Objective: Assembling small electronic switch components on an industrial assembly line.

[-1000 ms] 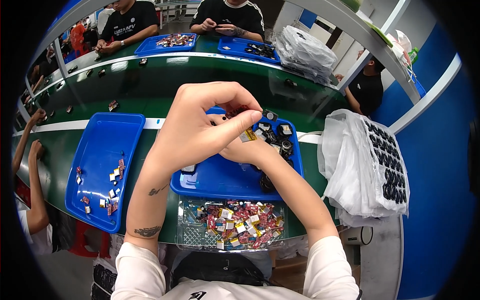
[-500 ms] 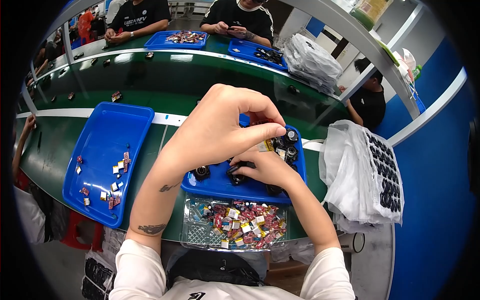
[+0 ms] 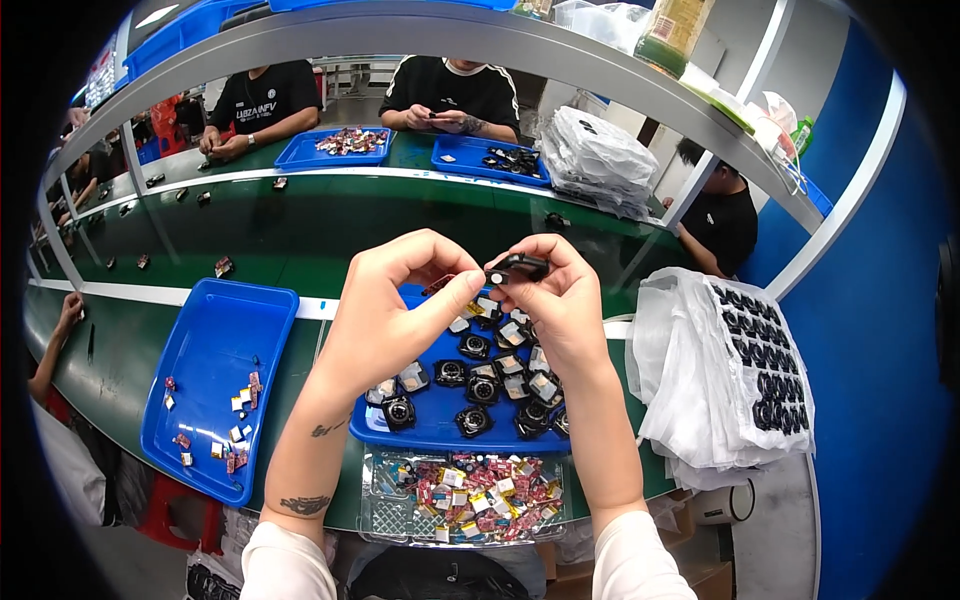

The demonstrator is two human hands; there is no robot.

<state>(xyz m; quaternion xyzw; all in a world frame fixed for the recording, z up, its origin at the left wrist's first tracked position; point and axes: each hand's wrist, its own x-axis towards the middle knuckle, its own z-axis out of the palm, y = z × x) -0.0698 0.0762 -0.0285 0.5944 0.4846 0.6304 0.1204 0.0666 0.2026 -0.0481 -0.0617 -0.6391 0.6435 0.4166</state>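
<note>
My left hand [image 3: 400, 305] pinches a small red circuit board [image 3: 437, 285], mostly hidden by the fingers. My right hand [image 3: 562, 300] grips a black watch case [image 3: 522, 266], close to the left fingertips. Both hands are raised over a blue tray [image 3: 450, 435] with many black watch cases [image 3: 482, 388], some showing round dark backs and others pale insides. Nearer me, a clear plastic tray [image 3: 390, 517] holds a heap of red circuit boards with silvery, yellow-edged batteries [image 3: 485, 500].
At left, another blue tray [image 3: 215, 320] holds a few boards and batteries. Stacked white sheets with black parts [image 3: 715, 370] stand at right. Beyond runs a green conveyor [image 3: 400, 225] with scattered pieces, under a grey frame bar [image 3: 400, 38]. Co-workers sit across it; another person's hand [image 3: 70, 312] is far left.
My right hand has risen from the blue tray with a watch case. My left hand has moved left and lower in the picture, still holding the circuit board. The view has tilted up.
</note>
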